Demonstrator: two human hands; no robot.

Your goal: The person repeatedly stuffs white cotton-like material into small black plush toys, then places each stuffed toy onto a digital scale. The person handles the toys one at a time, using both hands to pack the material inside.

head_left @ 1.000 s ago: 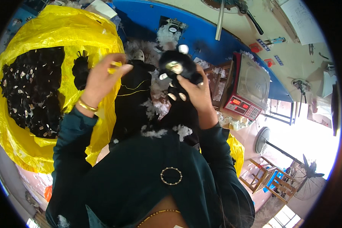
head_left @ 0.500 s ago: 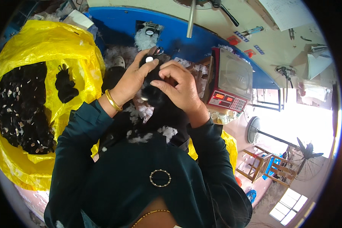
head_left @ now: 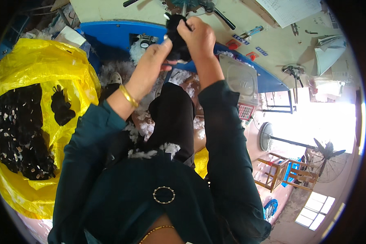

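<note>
A small black plush piece (head_left: 175, 38) with a few pale parts is held up at the edge of the pale table. My right hand (head_left: 200, 38) grips its upper right side, fingers bent into the fur. My left hand (head_left: 149, 63) holds its lower left side, the thumb against it and the other fingers partly behind. The upper end of the piece is at a metal tube (head_left: 184, 9) projecting from the table; whether the tube goes inside it is hidden.
At left, a yellow woven sack (head_left: 49, 57) holds many black plush pieces (head_left: 18, 134), with one lying apart (head_left: 62, 109). White stuffing fluff (head_left: 142, 153) clings to my clothes. A scale (head_left: 242, 81) stands right of my right arm; scissors (head_left: 252, 31) and papers (head_left: 290, 12) lie on the table.
Both hands have moved forward and up with the black plush piece, from above my lap to the metal tube. The right hand now grips the piece higher up. The view has shifted slightly.
</note>
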